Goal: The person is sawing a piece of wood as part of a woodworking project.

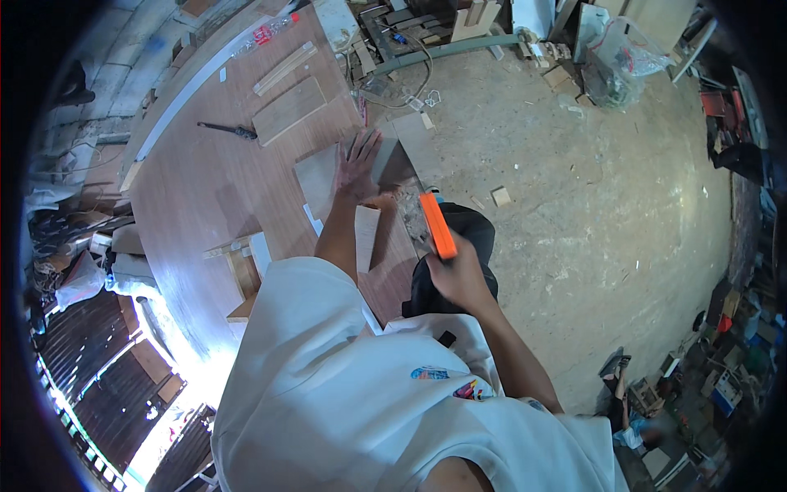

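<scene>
My left hand (357,168) lies flat with its fingers spread on a thin wooden board (314,179), near the right edge of the table. Closed round the orange handle of a handsaw (438,226) is my right hand (461,275), just off that edge. The saw's thin dark blade points away from me along the right side of the board; its contact with the wood is hard to make out. A pale wood block (366,238) sits beside my left forearm.
The brown tabletop (180,197) carries a wood panel (288,111), narrow strips (284,68), a dark tool (227,129), a plastic bottle (266,34) and a small wooden frame (244,271). Offcuts and a filled clear bag (619,66) lie on the floor. Another person (631,430) sits at lower right.
</scene>
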Demonstrator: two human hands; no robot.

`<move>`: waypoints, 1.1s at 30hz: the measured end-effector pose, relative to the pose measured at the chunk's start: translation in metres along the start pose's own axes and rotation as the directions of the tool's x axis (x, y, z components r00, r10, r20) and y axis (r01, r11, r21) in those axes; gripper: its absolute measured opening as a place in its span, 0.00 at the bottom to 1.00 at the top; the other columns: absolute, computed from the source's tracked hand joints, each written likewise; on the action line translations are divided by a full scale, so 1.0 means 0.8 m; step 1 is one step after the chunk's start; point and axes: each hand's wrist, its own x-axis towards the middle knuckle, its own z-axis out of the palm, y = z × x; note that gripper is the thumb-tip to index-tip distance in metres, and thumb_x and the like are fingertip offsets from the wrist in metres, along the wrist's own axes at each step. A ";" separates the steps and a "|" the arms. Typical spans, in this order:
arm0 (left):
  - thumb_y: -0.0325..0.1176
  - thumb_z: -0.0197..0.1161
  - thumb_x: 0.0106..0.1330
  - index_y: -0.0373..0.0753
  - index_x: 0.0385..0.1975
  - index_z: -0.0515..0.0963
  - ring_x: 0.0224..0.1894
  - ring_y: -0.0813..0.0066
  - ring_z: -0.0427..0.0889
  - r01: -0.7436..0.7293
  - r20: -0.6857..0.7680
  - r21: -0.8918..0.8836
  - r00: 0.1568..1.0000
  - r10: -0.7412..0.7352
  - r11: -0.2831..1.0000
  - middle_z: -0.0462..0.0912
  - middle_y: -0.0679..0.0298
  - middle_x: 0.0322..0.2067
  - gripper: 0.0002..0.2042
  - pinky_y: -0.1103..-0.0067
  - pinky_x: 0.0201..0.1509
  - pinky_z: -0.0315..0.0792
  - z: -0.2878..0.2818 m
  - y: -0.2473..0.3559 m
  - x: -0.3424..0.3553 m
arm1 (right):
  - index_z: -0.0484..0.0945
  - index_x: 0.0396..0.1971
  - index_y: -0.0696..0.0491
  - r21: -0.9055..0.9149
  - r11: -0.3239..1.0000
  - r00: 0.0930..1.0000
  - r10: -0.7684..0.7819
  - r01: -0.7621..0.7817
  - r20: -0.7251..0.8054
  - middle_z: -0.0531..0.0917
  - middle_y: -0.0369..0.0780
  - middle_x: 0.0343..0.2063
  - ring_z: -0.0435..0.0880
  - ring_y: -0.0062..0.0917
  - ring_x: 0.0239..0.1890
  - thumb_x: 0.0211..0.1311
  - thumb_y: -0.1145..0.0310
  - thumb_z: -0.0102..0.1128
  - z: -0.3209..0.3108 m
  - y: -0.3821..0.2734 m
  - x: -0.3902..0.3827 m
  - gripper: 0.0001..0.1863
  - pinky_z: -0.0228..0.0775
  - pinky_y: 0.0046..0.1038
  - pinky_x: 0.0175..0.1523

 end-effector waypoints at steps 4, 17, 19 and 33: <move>0.66 0.73 0.28 0.46 0.71 0.49 0.74 0.66 0.46 -0.013 -0.049 -0.023 0.999 0.012 1.000 0.49 0.69 0.72 0.65 0.49 0.72 0.40 0.017 0.005 0.009 | 0.70 0.30 0.60 0.027 0.999 0.999 -0.020 0.021 -0.030 0.73 0.40 0.23 0.72 0.21 0.28 0.50 0.82 0.54 0.017 0.012 0.057 0.06 0.67 0.26 0.36; 0.73 0.66 0.30 0.46 0.71 0.50 0.74 0.67 0.44 -0.041 -0.023 0.012 0.999 0.041 0.999 0.50 0.71 0.72 0.64 0.47 0.72 0.39 0.001 0.005 0.012 | 0.74 0.37 0.61 -0.068 0.997 0.999 -0.044 0.044 0.003 0.76 0.49 0.21 0.78 0.40 0.25 0.51 0.79 0.54 -0.013 0.027 0.020 0.11 0.70 0.31 0.35; 0.75 0.65 0.30 0.46 0.71 0.49 0.74 0.66 0.44 -0.017 -0.034 -0.074 0.999 0.015 0.997 0.49 0.71 0.72 0.64 0.47 0.72 0.38 0.013 0.012 0.017 | 0.71 0.29 0.61 0.081 0.994 0.997 0.080 -0.079 -0.010 0.72 0.37 0.18 0.69 0.19 0.23 0.52 0.78 0.53 -0.005 0.008 0.078 0.04 0.64 0.28 0.30; 0.66 0.73 0.30 0.48 0.71 0.48 0.74 0.66 0.44 0.017 0.027 0.010 0.999 -0.017 1.000 0.49 0.71 0.71 0.64 0.46 0.72 0.39 0.005 -0.004 -0.004 | 0.70 0.28 0.59 -0.045 0.999 0.999 -0.031 0.030 -0.022 0.72 0.39 0.21 0.72 0.20 0.25 0.52 0.81 0.52 0.000 -0.008 -0.004 0.03 0.66 0.24 0.33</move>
